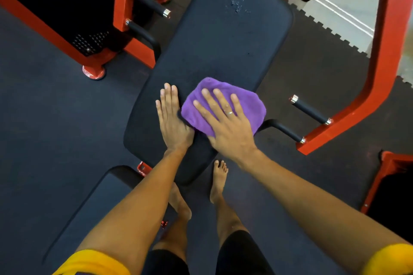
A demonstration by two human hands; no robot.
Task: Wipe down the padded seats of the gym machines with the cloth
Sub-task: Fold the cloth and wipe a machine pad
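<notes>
Wiping the near part of the long pad (223,47) with the purple cloth (248,105), pressed flat under the right hand (225,123), fingers spread; bracing with the left hand (172,118), flat, holding nothing, just left of cloth; next, probably, pushing toward the far end with pale flecks (238,4).

Fuzzy purple cloth (223,105); matt black padded seat (223,47); glossy red frame (380,73).

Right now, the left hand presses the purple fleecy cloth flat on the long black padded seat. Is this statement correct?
Not quite. It is the right hand, not the left, that presses the purple fleecy cloth flat on the long black padded seat. The left hand lies flat on the bare pad beside the cloth. The head view shows this.
</notes>
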